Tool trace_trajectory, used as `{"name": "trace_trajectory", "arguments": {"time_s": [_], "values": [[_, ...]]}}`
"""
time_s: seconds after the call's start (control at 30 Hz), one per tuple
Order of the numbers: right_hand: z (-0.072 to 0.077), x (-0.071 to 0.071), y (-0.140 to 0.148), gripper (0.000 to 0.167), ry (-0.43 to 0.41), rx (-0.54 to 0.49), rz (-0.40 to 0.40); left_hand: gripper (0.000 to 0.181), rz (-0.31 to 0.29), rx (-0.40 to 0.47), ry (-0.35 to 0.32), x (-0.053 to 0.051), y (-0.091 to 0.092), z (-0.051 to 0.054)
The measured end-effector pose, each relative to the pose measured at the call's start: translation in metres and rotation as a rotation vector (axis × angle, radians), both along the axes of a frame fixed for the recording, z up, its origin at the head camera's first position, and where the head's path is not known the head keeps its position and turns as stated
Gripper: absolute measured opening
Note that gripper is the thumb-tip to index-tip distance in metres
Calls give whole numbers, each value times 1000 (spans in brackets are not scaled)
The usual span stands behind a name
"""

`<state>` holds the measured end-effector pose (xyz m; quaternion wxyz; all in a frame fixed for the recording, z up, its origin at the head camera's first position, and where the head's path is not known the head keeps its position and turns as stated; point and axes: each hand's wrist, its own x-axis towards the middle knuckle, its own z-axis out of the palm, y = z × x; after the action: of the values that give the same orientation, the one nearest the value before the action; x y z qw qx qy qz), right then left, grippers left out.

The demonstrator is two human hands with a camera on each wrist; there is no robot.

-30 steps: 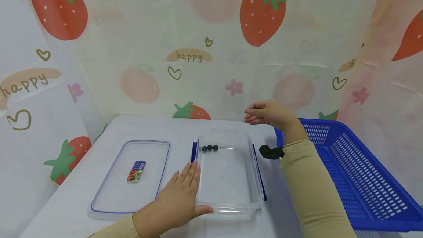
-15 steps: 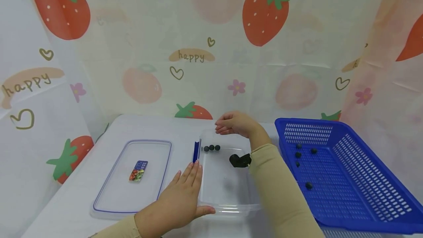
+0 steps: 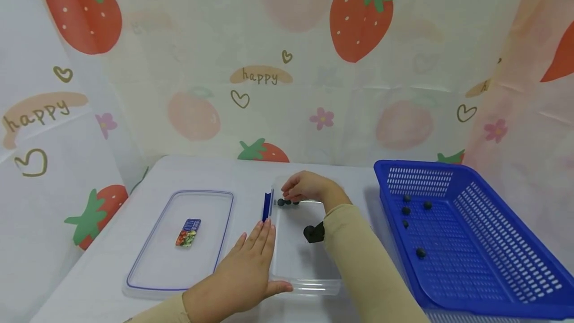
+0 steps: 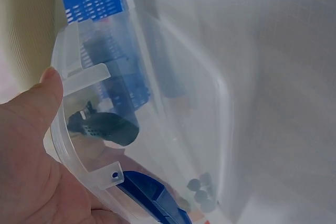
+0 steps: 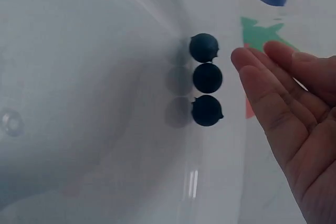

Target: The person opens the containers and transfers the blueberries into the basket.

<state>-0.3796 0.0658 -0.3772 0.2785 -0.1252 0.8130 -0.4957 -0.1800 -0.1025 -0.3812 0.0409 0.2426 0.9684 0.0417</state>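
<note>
Three dark blueberries [image 3: 280,202] lie in a row along the far end of a clear plastic box [image 3: 309,285]. In the right wrist view the blueberries [image 5: 207,78] touch one another and show small pointed crowns. My right hand [image 3: 309,187] hovers over them, fingertips just above; in the right wrist view the hand [image 5: 294,114] has loosely bent fingers with nothing between them. My left hand [image 3: 239,270] rests with straight fingers against the box's left side, near the blue clip [image 3: 267,206]. Its thumb lies at the near rim.
A blue perforated basket [image 3: 475,268] stands on the right with several blueberries [image 3: 420,252] in it. To the left lies a clear lid [image 3: 152,263] with a purple-blue edge and a printed label [image 3: 188,233]. A strawberry-patterned cloth [image 3: 269,113] hangs behind the white table.
My right hand has moved left from beside the basket and come down over the blueberries in the box. The basket's blueberries have come into sight. My left hand stays put.
</note>
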Motion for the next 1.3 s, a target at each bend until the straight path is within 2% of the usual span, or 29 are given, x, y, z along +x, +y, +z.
{"name": "trace_trajectory", "arguments": {"time_s": [0.33,0.57,0.77,0.9,1.13,1.3], "values": [[-8,2,-7,33,2,122,-37,107,-2,-10,-4,1,0,2],[-14,4,-9,34,36,252,34,107,-5,1,-10,2,0,3],[-16,3,-10,33,0,219,68,107,-10,-6,19,2,0,2],[-16,2,-9,31,-19,169,89,107,-10,-4,16,2,1,1],[-11,0,-7,17,9,88,66,106,-4,3,15,3,1,3],[-7,0,-7,10,23,37,81,103,1,13,24,4,2,4]]}}
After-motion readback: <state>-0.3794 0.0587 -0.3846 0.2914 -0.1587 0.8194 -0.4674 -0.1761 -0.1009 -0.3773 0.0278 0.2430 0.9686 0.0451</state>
